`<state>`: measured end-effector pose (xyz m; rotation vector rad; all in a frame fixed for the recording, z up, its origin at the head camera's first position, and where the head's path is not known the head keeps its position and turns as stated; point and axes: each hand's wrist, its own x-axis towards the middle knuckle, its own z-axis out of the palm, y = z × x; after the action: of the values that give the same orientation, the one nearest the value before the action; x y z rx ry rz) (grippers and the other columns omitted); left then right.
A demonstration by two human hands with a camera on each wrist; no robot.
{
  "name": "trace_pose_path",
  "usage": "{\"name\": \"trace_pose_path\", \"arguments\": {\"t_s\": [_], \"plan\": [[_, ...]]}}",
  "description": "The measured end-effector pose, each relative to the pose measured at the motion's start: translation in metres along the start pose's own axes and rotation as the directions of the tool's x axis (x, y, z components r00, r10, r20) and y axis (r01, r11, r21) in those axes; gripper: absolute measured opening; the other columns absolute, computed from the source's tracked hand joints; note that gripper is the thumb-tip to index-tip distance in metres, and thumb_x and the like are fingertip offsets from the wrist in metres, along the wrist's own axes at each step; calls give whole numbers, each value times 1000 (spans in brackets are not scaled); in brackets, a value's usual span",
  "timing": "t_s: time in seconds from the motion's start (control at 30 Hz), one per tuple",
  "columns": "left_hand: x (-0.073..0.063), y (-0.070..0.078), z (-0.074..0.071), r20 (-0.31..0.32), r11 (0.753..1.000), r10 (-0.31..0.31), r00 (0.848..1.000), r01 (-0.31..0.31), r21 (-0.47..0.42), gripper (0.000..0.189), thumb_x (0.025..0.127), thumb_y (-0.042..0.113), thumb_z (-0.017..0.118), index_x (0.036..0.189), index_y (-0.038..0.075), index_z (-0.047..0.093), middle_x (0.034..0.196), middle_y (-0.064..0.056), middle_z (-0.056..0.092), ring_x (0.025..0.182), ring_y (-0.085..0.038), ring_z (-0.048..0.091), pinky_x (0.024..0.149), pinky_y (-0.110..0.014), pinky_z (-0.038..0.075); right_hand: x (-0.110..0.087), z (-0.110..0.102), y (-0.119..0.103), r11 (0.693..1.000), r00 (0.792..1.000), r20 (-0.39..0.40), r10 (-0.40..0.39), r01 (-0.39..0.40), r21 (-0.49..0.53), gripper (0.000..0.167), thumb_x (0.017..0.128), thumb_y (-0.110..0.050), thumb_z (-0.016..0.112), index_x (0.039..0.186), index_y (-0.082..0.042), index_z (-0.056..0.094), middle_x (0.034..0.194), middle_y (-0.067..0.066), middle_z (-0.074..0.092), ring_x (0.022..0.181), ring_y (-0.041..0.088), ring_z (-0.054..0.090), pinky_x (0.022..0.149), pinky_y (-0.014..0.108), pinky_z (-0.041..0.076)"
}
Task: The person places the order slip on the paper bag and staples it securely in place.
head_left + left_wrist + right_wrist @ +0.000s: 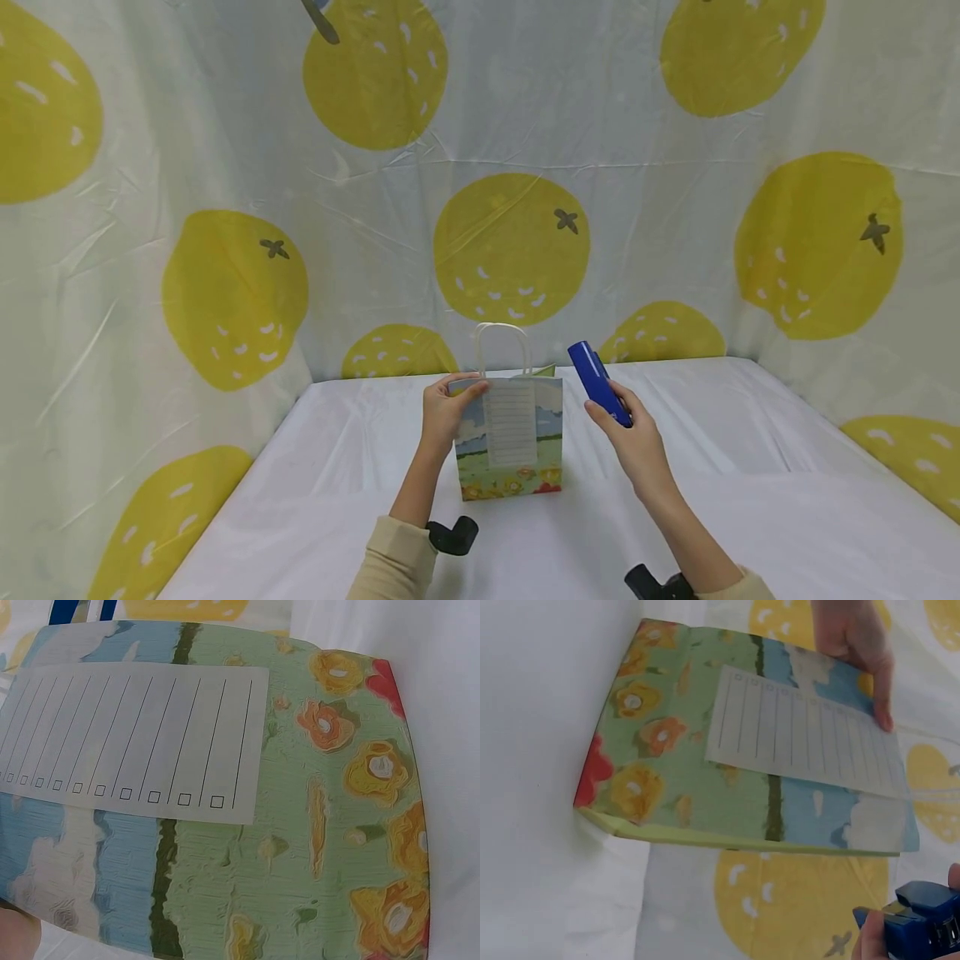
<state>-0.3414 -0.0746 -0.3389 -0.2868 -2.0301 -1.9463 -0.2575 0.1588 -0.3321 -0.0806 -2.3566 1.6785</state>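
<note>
A paper gift bag (472, 471) with a painted flower meadow and white handles (504, 326) stands upright on the table. Against its front lies a lined checklist sheet (512, 433), reaching up to the bag's top edge. My left hand (444, 408) pinches that top edge at the left corner, thumb in front. To the right of the bag, my right hand (637, 442) grips a blue stapler (596, 379), raised and tilted with its far end up and left. In the right wrist view, part of the stapler (922, 922) shows at the lower right, apart from the bag.
A white cloth covers the table (337, 450). Behind and at both sides hangs a white curtain (630, 208) printed with yellow lemons. Something green (545, 371) peeks out at the bag's top right. Black wrist cameras (453, 536) sit on both wrists.
</note>
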Motion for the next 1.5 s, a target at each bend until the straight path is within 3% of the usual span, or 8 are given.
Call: {"name": "trace_pose_path", "arguments": {"t_s": [0.07,0.4,0.6,0.87,0.97,1.2,1.37,1.5], "plan": [[0,-1,-1,-3,1000,-4,1000,4,-3,37,68,28,78,92,3,70,39,11,42,37,-4,22,40,-20,22,3,0,-2,1000,1000,-12,-12,12,9,71,87,-50,52,144,-15,25,143,22,30,124,40,37,96,56,37],[1,-2,0,-11,1000,0,1000,0,-7,37,66,29,79,91,3,71,67,11,65,66,-4,57,61,-22,45,16,2,-9,995,993,-81,-84,87,40,62,86,-47,56,139,-21,37,142,17,34,122,36,40,96,52,39],[1,-2,0,-6,1000,-7,1000,7,-13,38,65,30,80,91,4,71,75,9,67,80,-6,58,70,-25,47,26,4,-15,986,982,-132,-137,148,77,52,85,-37,61,131,-17,45,136,12,43,115,29,47,88,36,44],[1,-1,0,0,1000,-9,1000,9,-17,37,66,28,79,91,2,71,69,11,66,79,-5,58,70,-24,47,36,8,-25,968,984,-155,-87,121,220,61,86,-27,62,139,-23,32,140,13,34,113,26,46,72,7,41],[2,-2,0,6,999,-18,1000,18,-34,37,66,29,79,91,3,71,69,11,66,77,-6,60,69,-24,47,41,11,-30,941,987,-154,-56,103,323,66,86,-22,62,141,-24,24,135,13,34,104,18,50,74,7,45],[1,-2,0,1,1000,-1,1000,1,-31,37,66,29,79,91,3,71,71,12,65,82,-6,56,71,-24,45,54,14,-43,859,994,-107,15,42,511,69,88,-18,58,138,-13,10,109,-1,42,88,2,52,97,37,42],[0,-1,0,4,999,3,1000,-3,-38,37,65,28,80,91,3,71,77,9,67,85,-7,57,74,-25,46,61,18,-48,792,998,-63,17,25,610,50,90,-19,56,128,-11,24,103,-5,41,94,7,48,101,35,39],[1,-1,-1,6,999,1,1000,-1,-46,38,65,27,80,91,2,71,78,9,67,86,-7,57,75,-25,46,62,18,-52,707,999,6,36,-30,707,34,92,-21,51,120,-14,33,104,-3,42,97,10,45,104,32,36]]}}
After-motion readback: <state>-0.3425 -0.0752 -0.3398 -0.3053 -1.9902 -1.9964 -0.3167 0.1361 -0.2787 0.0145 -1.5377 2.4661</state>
